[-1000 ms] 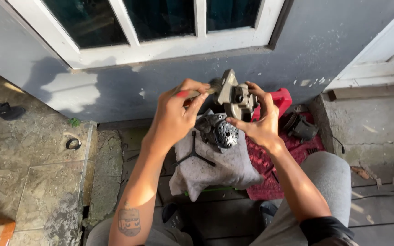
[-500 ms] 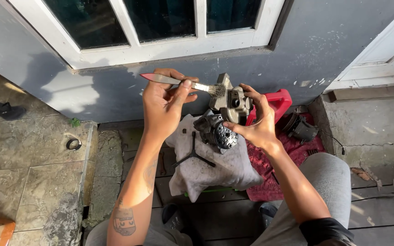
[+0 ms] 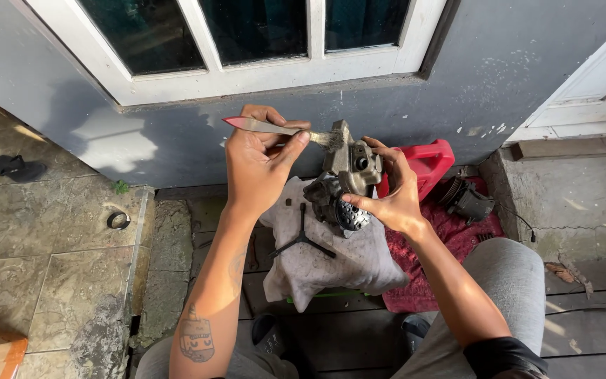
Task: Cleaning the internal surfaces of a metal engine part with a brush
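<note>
1. Your left hand [image 3: 261, 158] has a pinch grip closed on the small brush [image 3: 275, 128], thumb and forefinger just behind the bristles, the red tip of its handle pointing far left. Keep that hold short; it looks like the way to steer the bristles into corners.
2. Your right hand [image 3: 391, 193] is wrapped from the right around the grey metal engine part [image 3: 348, 165], held up in the air over your lap, in front of the grey wall [image 3: 457, 77]. Fingers sit on its lower right side, thumb reaching under toward the dark toothed piece [image 3: 348, 214] below.
3. The bristles touch the part's top left edge. I'd say light, short strokes outward suit it best, so the dirt comes off rather than into the round opening on its face.
4. Turn the part with the right hand rather than bending the brush wrist.
5. Work above the dirty white cloth [image 3: 324, 260] spread on your knees, where a black three-armed tool [image 3: 303, 235] lies, so the grit probably lands there.
6. Mind the red container [image 3: 426, 161] just behind your right hand, and the dark motor part [image 3: 466, 200] on the red rag [image 3: 443, 235] far right.
</note>
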